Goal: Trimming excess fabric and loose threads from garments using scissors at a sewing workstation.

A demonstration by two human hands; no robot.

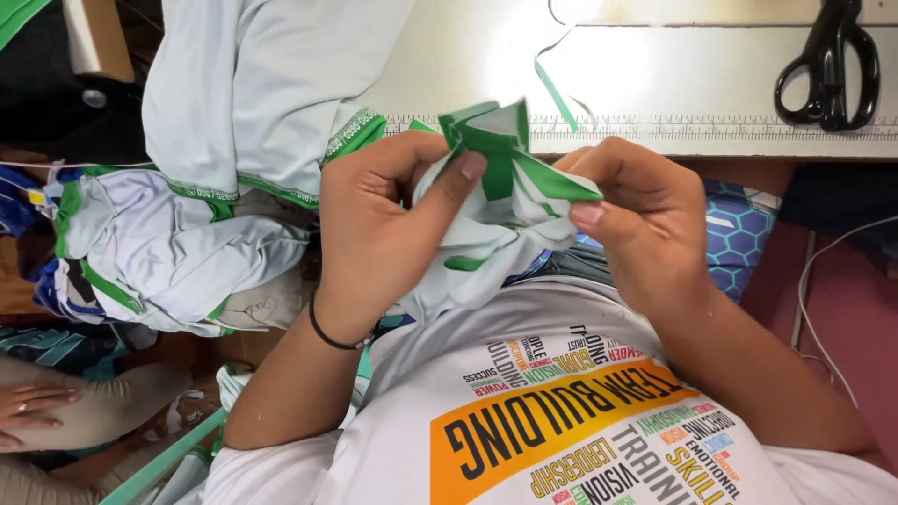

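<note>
The person is wearing a white short-sleeved shirt (561, 411) bearing a chest print: 1 broad orange band with dark lettering, ringed by smaller multicoloured words. 1 thin black band (329, 335) is circling the left wrist.

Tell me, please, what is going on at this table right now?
A person is holding a small folded piece of white and green cloth in both hands, close to the chest. The left hand pinches it with thumb and fingers; the right hand grips the other side. A pile of similar white and green garments hangs off the table to the left, and black scissors lie at its far right. Another person's hand rests low on the left.
</note>
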